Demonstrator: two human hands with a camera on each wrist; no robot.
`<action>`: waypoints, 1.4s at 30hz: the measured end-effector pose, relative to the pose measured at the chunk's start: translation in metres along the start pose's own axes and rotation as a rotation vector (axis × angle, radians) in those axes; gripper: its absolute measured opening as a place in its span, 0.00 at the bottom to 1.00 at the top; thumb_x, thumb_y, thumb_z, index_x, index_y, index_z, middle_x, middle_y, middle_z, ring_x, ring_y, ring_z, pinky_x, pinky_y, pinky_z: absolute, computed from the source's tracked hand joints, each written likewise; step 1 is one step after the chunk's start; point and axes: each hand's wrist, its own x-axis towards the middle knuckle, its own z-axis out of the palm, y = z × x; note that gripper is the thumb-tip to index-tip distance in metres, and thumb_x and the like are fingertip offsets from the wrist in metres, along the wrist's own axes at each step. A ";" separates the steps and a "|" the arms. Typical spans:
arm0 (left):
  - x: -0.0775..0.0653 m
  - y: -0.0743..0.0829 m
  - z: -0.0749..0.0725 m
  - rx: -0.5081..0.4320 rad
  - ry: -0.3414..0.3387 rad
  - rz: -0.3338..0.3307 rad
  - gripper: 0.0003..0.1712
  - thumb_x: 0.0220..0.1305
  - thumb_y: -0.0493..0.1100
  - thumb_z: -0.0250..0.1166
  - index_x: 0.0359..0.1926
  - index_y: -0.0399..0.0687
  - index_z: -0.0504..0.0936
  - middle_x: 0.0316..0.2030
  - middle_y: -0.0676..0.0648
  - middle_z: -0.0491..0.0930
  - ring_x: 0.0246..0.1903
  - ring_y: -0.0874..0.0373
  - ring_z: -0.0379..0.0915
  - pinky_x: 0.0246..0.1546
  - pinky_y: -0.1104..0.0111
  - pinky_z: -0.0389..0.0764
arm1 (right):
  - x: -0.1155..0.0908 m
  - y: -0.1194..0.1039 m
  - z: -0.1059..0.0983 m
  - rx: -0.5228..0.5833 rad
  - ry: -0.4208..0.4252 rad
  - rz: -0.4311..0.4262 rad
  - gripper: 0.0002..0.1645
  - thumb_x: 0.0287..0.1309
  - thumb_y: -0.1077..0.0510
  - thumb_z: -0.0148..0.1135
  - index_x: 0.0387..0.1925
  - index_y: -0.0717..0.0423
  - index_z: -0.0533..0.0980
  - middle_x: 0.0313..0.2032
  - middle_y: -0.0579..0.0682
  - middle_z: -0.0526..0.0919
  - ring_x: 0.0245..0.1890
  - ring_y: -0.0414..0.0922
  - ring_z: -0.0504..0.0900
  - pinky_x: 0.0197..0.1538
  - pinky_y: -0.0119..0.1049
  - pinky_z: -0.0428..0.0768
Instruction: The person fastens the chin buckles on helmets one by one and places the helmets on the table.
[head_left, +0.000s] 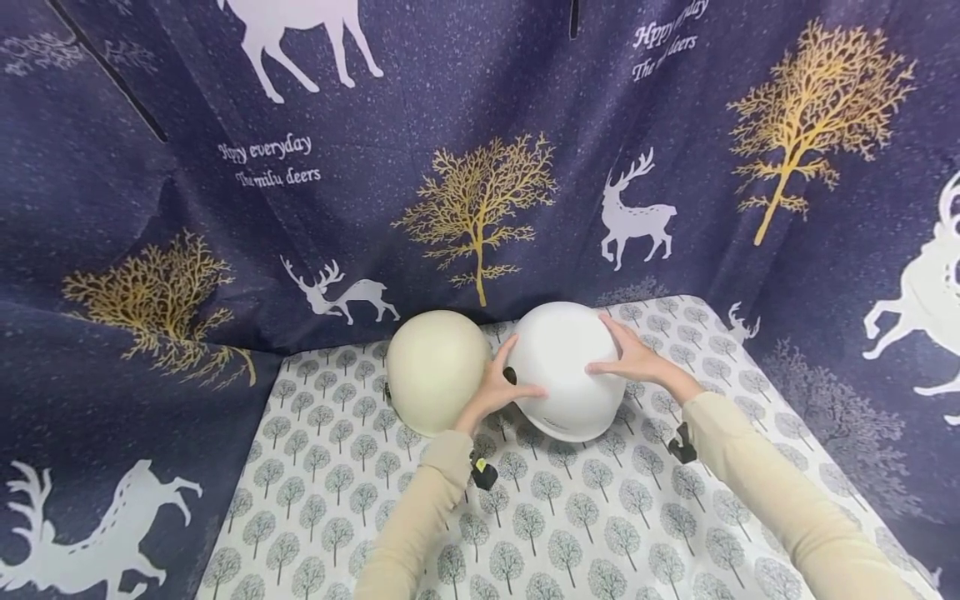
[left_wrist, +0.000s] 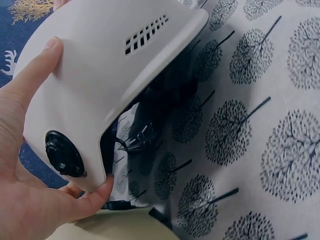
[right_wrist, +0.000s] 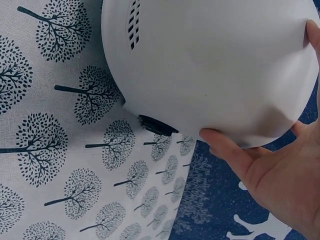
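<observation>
A white helmet (head_left: 566, 371) with a slotted vent and a black round fitting on its side is between my two hands. My left hand (head_left: 498, 387) grips its left side; in the left wrist view the thumb lies on the white shell (left_wrist: 92, 60) and fingers are at the lower edge beside the black fitting (left_wrist: 64, 153). My right hand (head_left: 637, 360) holds the opposite side, with thumb and fingers spread on the shell (right_wrist: 215, 65). A cream helmet (head_left: 435, 367) sits directly left of the white one, close to my left hand.
The table is covered with a white tree-print cloth (head_left: 562, 508). Behind it and along both sides hangs a dark blue curtain (head_left: 360, 208) with deer and golden trees. Both helmets are near the table's back edge.
</observation>
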 end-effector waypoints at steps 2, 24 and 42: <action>-0.002 0.001 -0.004 -0.004 -0.008 0.001 0.61 0.46 0.48 0.79 0.76 0.66 0.50 0.77 0.45 0.48 0.76 0.42 0.44 0.72 0.43 0.57 | -0.001 -0.001 -0.001 0.003 -0.008 0.007 0.68 0.51 0.41 0.70 0.77 0.60 0.37 0.74 0.73 0.41 0.72 0.74 0.45 0.67 0.74 0.49; -0.015 0.011 -0.019 -0.051 0.002 -0.010 0.57 0.43 0.44 0.81 0.72 0.74 0.60 0.75 0.47 0.54 0.75 0.45 0.49 0.74 0.48 0.54 | -0.011 -0.006 -0.006 0.116 -0.061 -0.043 0.65 0.53 0.48 0.71 0.77 0.57 0.38 0.75 0.71 0.42 0.70 0.76 0.51 0.59 0.69 0.70; -0.023 0.026 -0.035 0.191 -0.042 0.042 0.56 0.46 0.50 0.79 0.73 0.70 0.59 0.70 0.35 0.59 0.70 0.39 0.57 0.70 0.43 0.60 | -0.020 -0.014 -0.006 0.185 -0.127 0.004 0.67 0.51 0.46 0.72 0.76 0.62 0.37 0.68 0.77 0.50 0.59 0.77 0.68 0.45 0.54 0.85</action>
